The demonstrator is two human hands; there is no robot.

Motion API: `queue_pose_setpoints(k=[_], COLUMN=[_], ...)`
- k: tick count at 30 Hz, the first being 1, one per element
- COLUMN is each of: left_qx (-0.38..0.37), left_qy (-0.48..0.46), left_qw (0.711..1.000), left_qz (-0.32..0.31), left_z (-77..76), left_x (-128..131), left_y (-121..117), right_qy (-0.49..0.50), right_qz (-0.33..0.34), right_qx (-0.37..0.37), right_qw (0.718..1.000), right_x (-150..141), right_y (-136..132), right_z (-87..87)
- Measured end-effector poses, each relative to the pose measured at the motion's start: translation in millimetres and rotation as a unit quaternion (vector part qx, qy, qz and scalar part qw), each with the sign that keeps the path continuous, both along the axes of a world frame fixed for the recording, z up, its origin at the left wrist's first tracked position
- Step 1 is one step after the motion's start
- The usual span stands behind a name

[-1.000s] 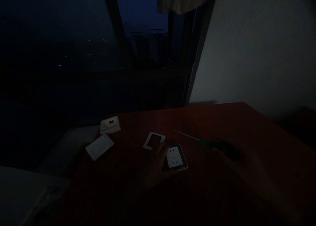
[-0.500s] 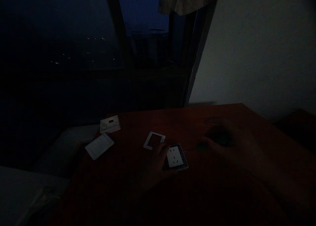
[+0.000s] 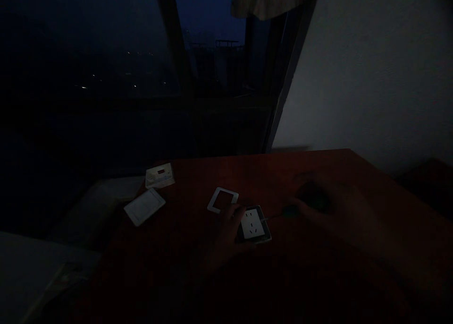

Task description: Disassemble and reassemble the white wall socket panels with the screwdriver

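A wall socket [image 3: 252,223] with a white slotted face and a dark surround lies on the reddish table. My left hand [image 3: 226,236] grips it from the left, fingers along its far side and thumb along its near side. My right hand [image 3: 323,203] is closed around the green handle of a screwdriver [image 3: 290,211]. The thin shaft points left, and its tip is at the right edge of the socket. Just behind my left fingers lies a white square frame [image 3: 213,203]. Darkness hides much of both hands.
At the table's left edge lie a white rectangular plate [image 3: 144,207] and a pale box-like piece [image 3: 160,175] with a small opening. The table [image 3: 283,168] meets a dark window [image 3: 212,78] behind and a pale wall [image 3: 368,78] on the right.
The view has shifted slightly, moving everything a little to the right. Both hands keep their places at the socket and the screwdriver, whose shaft now shows more clearly.
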State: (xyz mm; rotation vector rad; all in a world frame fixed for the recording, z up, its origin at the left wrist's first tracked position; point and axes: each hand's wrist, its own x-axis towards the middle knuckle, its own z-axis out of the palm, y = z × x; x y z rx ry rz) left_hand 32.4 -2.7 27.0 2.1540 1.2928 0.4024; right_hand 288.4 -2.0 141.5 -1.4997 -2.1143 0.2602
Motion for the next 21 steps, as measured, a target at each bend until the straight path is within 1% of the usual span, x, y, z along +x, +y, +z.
queue_pose_setpoints(k=[4, 9, 13, 15, 17, 21], left_qx=[-0.014, -0.015, -0.009, -0.006, -0.004, 0.000], left_qy=[0.000, -0.010, -0.012, -0.008, -0.003, 0.007], left_qw=[1.000, 1.000, 1.000, 1.000, 1.000, 1.000], left_qz=[-0.011, 0.002, -0.007, -0.010, -0.013, -0.002], left_z=[3.2, 7.1, 3.0, -0.5, -3.0, -2.0], left_x=[0, 2, 1, 0, -1, 0], left_y=[1, -2, 0, 1, 2, 2], right_qy=[-0.001, 0.011, -0.031, -0.069, -0.103, -0.145], right_qz=[0.011, 0.015, 0.024, 0.027, 0.038, 0.128], right_qx=[0.002, -0.005, 0.001, 0.009, -0.005, -0.056], right_qw=[1.000, 1.000, 0.999, 0.997, 0.994, 0.979], right_x=[3, 7, -1, -8, -16, -27], right_y=[2, 2, 1, 0, -3, -8], right_z=[0.0, -1.6, 2.5, 9.9, 21.4, 44.2])
